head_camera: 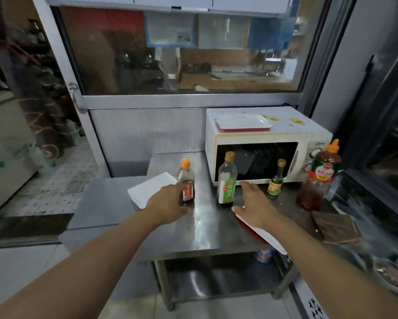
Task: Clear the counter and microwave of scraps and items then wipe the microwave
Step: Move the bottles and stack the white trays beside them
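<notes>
A white microwave stands at the back right of the steel counter, with a red-rimmed white tray and yellow stains on its top. My left hand grips a small dark sauce bottle with an orange cap. My right hand stretches forward with straight fingers, just right of a tall green-labelled bottle. It lies over a red and white tray at the counter's front edge. Whether it touches that tray is unclear.
A small dark bottle and a large red sauce bottle stand before the microwave. A white foam tray lies at the left, a brown cloth at the right. Behind is a glass window.
</notes>
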A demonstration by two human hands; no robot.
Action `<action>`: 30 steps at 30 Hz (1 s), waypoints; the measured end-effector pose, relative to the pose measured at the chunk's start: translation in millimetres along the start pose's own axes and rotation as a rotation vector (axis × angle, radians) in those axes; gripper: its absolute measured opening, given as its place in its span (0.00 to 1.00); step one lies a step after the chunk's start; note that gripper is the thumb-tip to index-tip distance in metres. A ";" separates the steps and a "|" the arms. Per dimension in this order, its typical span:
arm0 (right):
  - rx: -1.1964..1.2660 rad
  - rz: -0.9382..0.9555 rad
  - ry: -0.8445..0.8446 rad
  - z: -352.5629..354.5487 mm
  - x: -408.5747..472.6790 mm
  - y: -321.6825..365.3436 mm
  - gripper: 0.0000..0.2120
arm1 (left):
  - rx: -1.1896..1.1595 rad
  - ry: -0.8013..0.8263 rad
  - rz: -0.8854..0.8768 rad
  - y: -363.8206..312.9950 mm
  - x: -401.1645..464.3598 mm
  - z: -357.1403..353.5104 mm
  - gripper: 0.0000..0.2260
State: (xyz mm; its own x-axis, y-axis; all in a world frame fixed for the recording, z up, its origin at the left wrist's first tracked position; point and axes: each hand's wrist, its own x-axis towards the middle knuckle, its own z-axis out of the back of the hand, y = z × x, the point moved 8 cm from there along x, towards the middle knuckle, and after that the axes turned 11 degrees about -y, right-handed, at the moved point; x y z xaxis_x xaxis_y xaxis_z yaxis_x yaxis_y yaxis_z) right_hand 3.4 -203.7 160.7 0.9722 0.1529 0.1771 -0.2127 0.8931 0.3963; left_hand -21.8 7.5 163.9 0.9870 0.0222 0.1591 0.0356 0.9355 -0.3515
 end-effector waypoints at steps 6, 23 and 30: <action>-0.005 -0.051 -0.030 -29.3 59.1 -21.1 0.29 | -0.010 0.020 0.084 27.3 48.1 -27.9 0.27; 0.269 -0.291 -0.196 -115.3 130.2 -62.9 0.49 | -0.126 -0.002 0.326 101.7 123.2 -100.7 0.39; 0.291 -0.370 -0.376 -128.7 131.8 -64.2 0.51 | -0.308 -0.066 0.265 111.1 153.3 -124.5 0.30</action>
State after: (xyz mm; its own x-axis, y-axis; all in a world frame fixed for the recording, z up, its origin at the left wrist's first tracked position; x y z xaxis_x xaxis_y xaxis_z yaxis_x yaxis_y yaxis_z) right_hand 157.8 -186.5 42.7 0.8968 -0.3536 0.2660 0.0635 0.6978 0.7135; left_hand 153.0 70.9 34.4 0.9565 0.2799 0.0817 -0.1630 0.7455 -0.6463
